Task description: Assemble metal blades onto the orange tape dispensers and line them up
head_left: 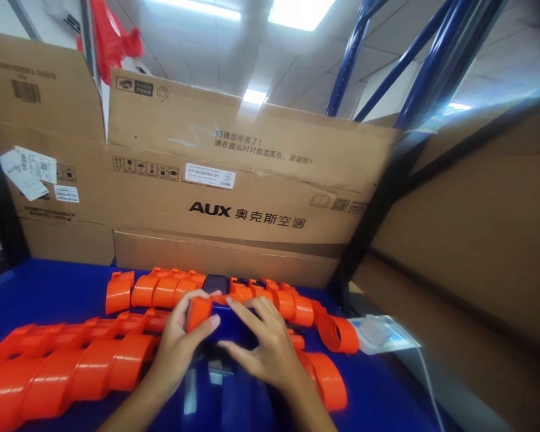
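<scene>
Both hands are around a curved orange plastic piece, held over the middle of the table. My left hand is closed on its left end, thumb in front. My right hand is at its right side, with fingertips on the top edge and the thumb lower down. Between the hands shows a glossy dark blue surface; whether it belongs to the piece I cannot tell. Nested rows of similar orange pieces lie to the left, others to the right. My fingers hide part of the held piece.
More orange pieces line the back of the blue table, beside a dark phone-like object. Behind stands a cardboard sheet. At right are a dark rack post and a white adapter with a cable.
</scene>
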`<state>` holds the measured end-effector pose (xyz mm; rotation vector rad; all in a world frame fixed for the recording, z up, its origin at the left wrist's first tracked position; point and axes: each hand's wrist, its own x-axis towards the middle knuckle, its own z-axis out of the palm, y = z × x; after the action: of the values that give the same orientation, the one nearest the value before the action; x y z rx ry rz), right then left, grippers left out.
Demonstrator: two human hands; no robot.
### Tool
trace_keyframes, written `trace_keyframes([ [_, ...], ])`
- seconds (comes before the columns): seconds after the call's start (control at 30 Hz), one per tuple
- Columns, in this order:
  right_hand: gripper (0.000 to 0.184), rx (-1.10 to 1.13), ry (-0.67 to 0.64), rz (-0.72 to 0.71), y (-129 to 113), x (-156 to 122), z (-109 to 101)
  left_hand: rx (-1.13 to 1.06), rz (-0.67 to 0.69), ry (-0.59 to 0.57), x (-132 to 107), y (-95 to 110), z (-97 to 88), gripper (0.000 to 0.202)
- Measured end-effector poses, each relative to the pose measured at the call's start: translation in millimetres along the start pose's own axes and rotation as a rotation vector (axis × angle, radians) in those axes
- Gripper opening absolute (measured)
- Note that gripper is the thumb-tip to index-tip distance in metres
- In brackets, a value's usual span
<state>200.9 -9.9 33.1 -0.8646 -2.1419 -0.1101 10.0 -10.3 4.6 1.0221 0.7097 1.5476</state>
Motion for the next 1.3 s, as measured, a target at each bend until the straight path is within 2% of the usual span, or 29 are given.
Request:
trace_keyframes([
  [0.27, 0.068, 0.002, -0.016, 0.004, 0.2, -0.4, 0.6, 0.040, 0.026, 0.019, 2.1, -2.1, -3.4, 0.039],
  [0.43, 0.072, 0.058, -0.011, 0.070, -4.1, -0.9, 0.2, -0.010, 0.016, 0.008, 0.4, -5.3, -3.6, 0.046],
  [0.53, 0.069, 0.225, 0.019, 0.190, -5.5, 0.9, -3.3, -0.159, -0.047, 0.004, -4.2, -6.7, -5.1, 0.049],
  [0.6, 0.059, 0.411, -0.003, 0.272, -4.4, 2.3, -6.0, -0.245, -0.084, -0.025, -7.0, -8.0, -7.4, 0.051],
  [0.67, 0.047, 0.624, -0.099, 0.330, -2.5, 2.4, -7.3, -0.273, -0.125, -0.097, -9.0, -10.3, -10.5, 0.054],
  [0.73, 0.044, 0.779, -0.204, 0.396, -1.4, 0.6, -6.3, -0.259, -0.169, -0.131, -10.6, -13.8, -13.2, 0.049],
  [0.8, 0.048, 0.824, -0.234, 0.477, -2.1, -1.8, -3.9, -0.245, -0.206, -0.071, -11.4, -17.2, -13.9, 0.041],
  [0.87, 0.051, 0.801, -0.207, 0.517, -4.2, -2.8, -2.4, -0.253, -0.221, 0.000, -10.8, -18.4, -11.8, 0.038],
  [0.97, 0.054, 0.762, -0.191, 0.439, -7.0, -0.8, -5.1, -0.266, -0.220, 0.055, -5.6, -14.6, -6.2, 0.039],
  [1.13, 0.078, 0.563, -0.125, 0.229, -8.1, 3.2, -14.8, -0.284, -0.219, 0.147, 9.4, -5.7, -5.5, 0.043],
  [1.23, 0.069, 0.406, -0.126, 0.156, -7.8, 3.4, -14.2, -0.274, -0.249, 0.163, 13.3, -4.3, -8.4, 0.045],
  [1.3, 0.058, 0.351, -0.074, 0.121, -5.5, 1.5, -11.3, -0.265, -0.278, 0.128, 12.4, -4.0, -9.1, 0.045],
])
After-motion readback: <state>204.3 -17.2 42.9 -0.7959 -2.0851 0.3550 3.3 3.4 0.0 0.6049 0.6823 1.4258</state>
